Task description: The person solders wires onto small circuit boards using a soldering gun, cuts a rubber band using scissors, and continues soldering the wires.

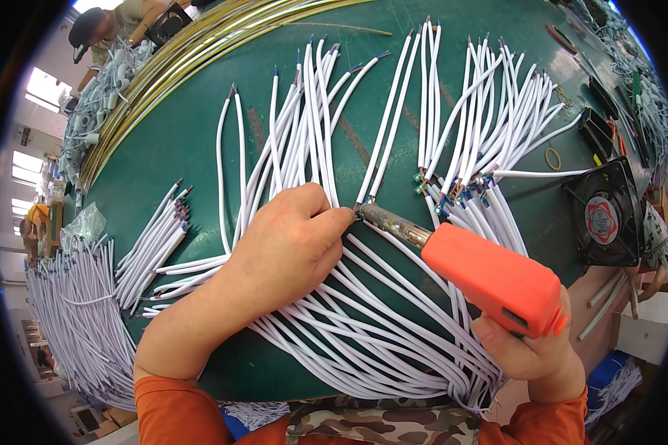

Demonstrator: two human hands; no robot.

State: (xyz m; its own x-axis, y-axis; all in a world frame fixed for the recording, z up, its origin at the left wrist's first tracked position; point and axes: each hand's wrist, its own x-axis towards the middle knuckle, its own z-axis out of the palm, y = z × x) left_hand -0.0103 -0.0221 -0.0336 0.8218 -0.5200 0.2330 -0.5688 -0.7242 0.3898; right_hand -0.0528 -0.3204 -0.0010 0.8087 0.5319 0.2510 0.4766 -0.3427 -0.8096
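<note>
My right hand (531, 352) is wrapped round the grip of an orange soldering gun (490, 278). Its dark metal barrel (397, 222) points left, with the tip at the joined wire ends by my left fingertips. My left hand (286, 233) is closed in a pinch on a white cable there; the fingers hide part of the joint. Two white cables (395, 111) run away from this spot toward the far side. Under and around my left hand lie many more white cables (378, 326) with stripped, coloured wire ends. A bunch with joined ends (490, 185) rests to the right.
A black fan (605, 211) stands at the right edge of the green table (156, 137). Thick cable bundles (82, 319) are piled at left. Long yellowish strips (193, 55) curve along the far left. Pliers (562, 38) lie at far right. Another person (107, 33) is at far left.
</note>
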